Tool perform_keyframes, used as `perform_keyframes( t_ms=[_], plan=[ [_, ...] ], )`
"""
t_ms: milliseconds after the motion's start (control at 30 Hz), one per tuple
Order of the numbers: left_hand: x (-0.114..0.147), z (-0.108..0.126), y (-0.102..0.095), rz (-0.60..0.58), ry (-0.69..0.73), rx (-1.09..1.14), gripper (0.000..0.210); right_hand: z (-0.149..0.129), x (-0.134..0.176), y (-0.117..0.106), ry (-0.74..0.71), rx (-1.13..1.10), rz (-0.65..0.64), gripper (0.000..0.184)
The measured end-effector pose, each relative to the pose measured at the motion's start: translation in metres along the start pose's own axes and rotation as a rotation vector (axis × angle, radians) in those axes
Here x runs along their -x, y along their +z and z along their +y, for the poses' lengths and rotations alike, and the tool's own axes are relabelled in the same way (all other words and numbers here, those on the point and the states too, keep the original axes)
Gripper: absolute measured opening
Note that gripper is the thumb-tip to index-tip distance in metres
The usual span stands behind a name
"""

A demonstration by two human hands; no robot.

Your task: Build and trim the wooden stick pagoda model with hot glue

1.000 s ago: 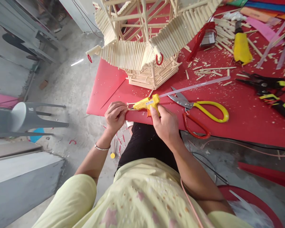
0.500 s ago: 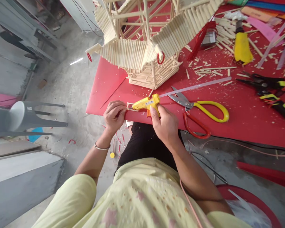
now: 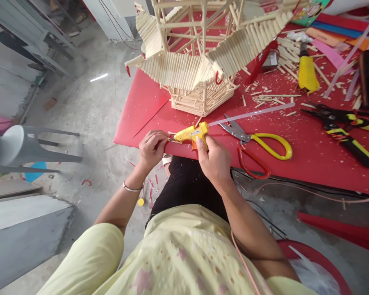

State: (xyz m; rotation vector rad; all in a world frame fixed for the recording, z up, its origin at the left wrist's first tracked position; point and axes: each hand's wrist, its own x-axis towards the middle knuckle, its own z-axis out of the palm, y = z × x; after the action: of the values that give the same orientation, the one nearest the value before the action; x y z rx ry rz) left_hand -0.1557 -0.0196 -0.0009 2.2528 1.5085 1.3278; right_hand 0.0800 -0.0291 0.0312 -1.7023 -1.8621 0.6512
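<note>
Likely gluing: the right hand [image 3: 214,159] grips the glue gun [image 3: 191,133], nozzle [image 3: 172,139] toward nine o'clock; left hand [image 3: 153,149] pinches sticks [image 3: 178,142], next needing steadiness.

On table [image 3: 141,110]: stick model [image 3: 172,70], behind glue gun [image 3: 192,134]; scissors [image 3: 245,137], right of gun; pliers [image 3: 330,119], right of scissors; loose sticks [image 3: 284,57], behind scissors. On floor [image 3: 92,110], left of table: seat [image 3: 17,139].
</note>
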Motion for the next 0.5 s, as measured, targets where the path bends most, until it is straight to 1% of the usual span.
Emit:
perform_keyframes(
  t_ms=[267, 500],
  plan=[
    [0.0001, -0.0020, -0.0034, 0.000, 0.034, 0.063, 0.012, -0.0005, 0.0010, 0.0015, 0.000, 0.059, 0.021, 0.058],
    [0.0022, -0.0070, -0.0044, -0.018, -0.002, 0.104, 0.013, 0.0022, 0.0003, 0.0040, -0.022, 0.070, 0.038, 0.061]
  ],
)
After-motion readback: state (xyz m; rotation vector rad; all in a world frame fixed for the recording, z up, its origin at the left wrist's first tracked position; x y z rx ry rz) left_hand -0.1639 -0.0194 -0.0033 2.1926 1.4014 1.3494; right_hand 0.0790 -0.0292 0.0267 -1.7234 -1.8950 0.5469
